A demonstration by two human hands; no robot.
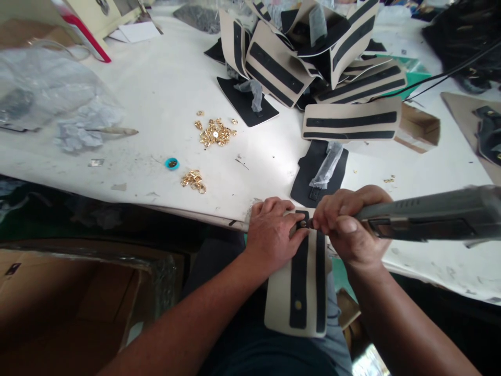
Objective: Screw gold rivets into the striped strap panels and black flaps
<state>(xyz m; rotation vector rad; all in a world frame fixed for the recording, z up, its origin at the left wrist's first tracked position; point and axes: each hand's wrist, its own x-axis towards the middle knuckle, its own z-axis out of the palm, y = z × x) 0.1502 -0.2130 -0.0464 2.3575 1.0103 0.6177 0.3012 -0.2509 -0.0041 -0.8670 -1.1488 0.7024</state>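
Note:
A beige panel with black strips lies over my lap, its far end at the table edge. My left hand is closed on that far end, thumb and forefinger around a small metal fitting on one strip. My right hand grips a grey power screwdriver, held almost level. Its tip points left at the fitting; whether they touch is hidden by my fingers. A brass-coloured fastener sits near the strip's lower end. Just beyond my hands is a black piece with a plastic-wrapped buckle strap.
Gold-coloured fittings lie in a large pile and a smaller pile, beside a blue cap holding tiny parts. Stacked panels fill the back of the table, near a cardboard box. A large carton stands lower left.

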